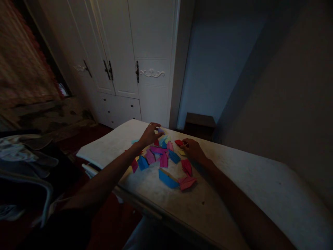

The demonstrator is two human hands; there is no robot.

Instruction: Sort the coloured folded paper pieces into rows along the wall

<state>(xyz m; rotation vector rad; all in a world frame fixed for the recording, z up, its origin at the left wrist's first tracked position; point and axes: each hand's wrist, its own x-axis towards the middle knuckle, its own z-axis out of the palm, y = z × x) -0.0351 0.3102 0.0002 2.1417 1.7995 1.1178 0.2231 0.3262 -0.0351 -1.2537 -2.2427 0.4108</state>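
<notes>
Many-coloured folded paper pieces lie in a loose cluster on a pale table (234,173). At the far side of the cluster, my left hand (151,134) has its thumb and fingers around a small purple folded paper piece (161,131). My right hand (194,150) pinches a red folded paper piece (178,142) at the cluster's right; a yellow piece (181,152) lies just below it. Nearer to me are a blue folded paper boat (168,179), a pinkish-red piece (187,183) and a darker red one (186,166). Magenta (163,159) and blue (174,157) pieces sit mid-cluster. My left forearm hides some pieces.
A white wardrobe (156,41) with dark handles stands behind the table. A small brown cabinet (200,119) is by the back wall. At the left are a patterned curtain (26,55) and a metal-framed chair (48,194) with cloth on it. The room is dim.
</notes>
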